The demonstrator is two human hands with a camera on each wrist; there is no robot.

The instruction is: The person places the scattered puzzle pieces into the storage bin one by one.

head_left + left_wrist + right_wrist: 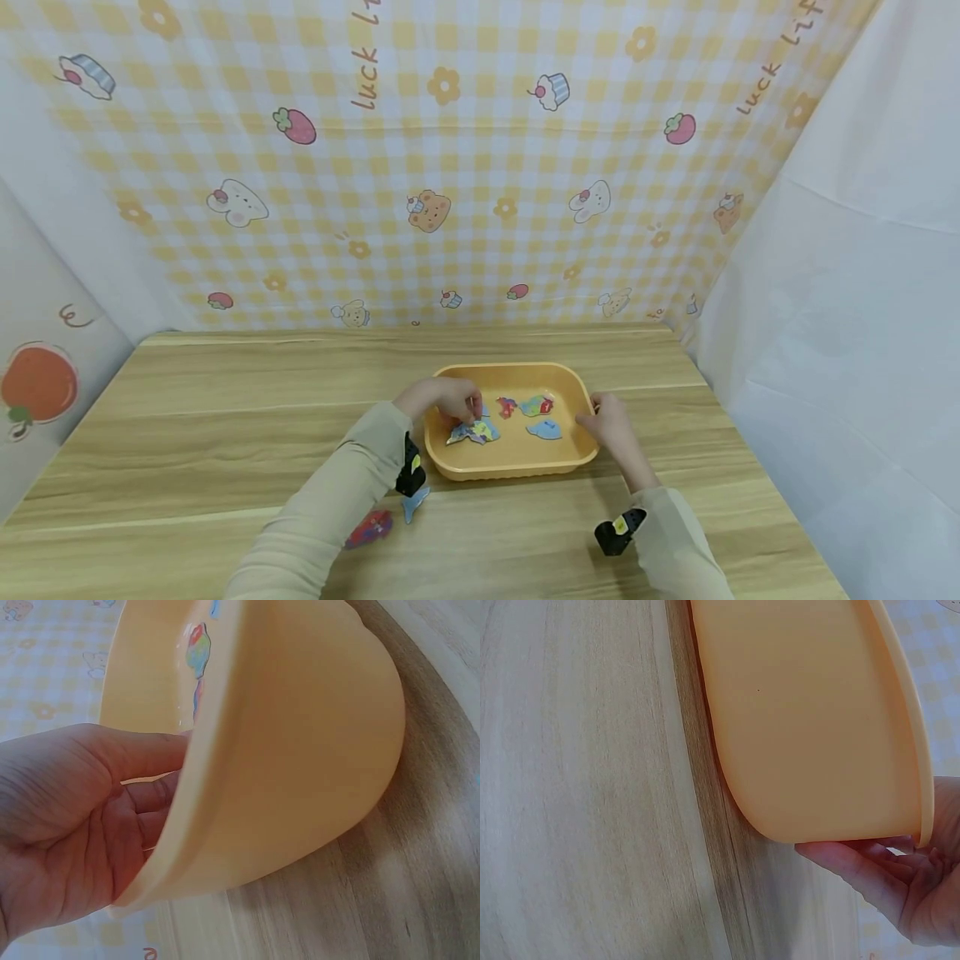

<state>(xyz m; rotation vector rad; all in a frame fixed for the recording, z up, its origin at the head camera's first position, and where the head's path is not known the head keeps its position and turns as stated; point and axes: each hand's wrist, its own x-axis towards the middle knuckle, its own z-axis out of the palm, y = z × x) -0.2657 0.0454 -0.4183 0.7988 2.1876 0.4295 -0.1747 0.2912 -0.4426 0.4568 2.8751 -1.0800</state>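
Note:
A shallow yellow plastic tray (517, 473) sits on the table with several flat, colourful cutout pieces in it. My left hand (452, 398) reaches over the tray's left rim, with bent fingers low over a cluster of cutouts (480, 431). The tray wall hides its fingertips in the left wrist view, and I cannot tell whether they pinch a piece. A red cutout (506, 407), a green-and-red one (537, 406) and a blue one (545, 429) lie farther right. At the tray's right end, my right hand (609, 423) grips the rim and side wall.
Left of the tray's near side, a blue cutout (415, 504) and a pink-purple cutout (370, 528) lie on the wooden table (225, 433), the latter partly behind the left sleeve. A checked cloth (480, 167) hangs behind the table, and a white sheet (840, 292) stands at the right.

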